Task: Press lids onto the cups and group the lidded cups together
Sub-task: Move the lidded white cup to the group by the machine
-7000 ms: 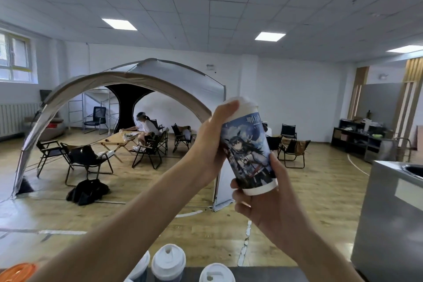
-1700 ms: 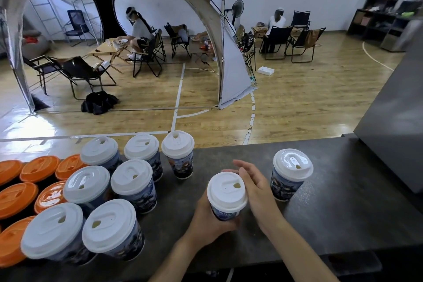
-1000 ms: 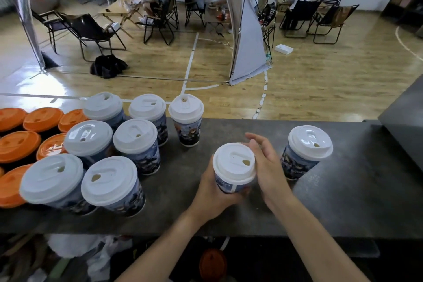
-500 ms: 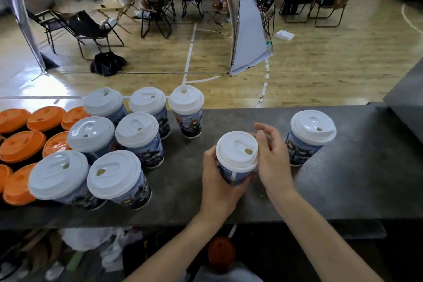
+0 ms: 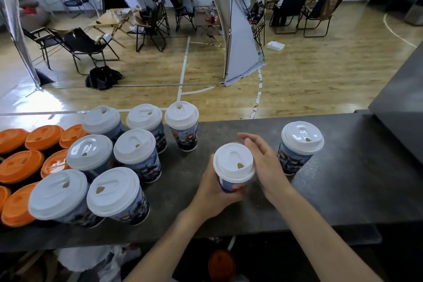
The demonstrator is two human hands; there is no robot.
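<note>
A printed paper cup with a white lid (image 5: 234, 162) stands on the dark counter (image 5: 343, 190). My left hand (image 5: 212, 192) grips its lower body from the left. My right hand (image 5: 263, 162) lies against its right side with nearly straight fingers reaching behind the lid. To the left, several white-lidded cups (image 5: 135, 151) stand grouped together. One more lidded cup (image 5: 299, 144) stands alone to the right.
Several orange lids (image 5: 20, 165) fill the counter's far left. A dark grey panel (image 5: 402, 107) rises at the right end. Beyond the counter's far edge is a wooden floor with chairs, a tent arch and seated people.
The cup went from held up in the air to standing on the counter between both hands. Over the last second the hands and cup barely shifted; the camera moved slightly.
</note>
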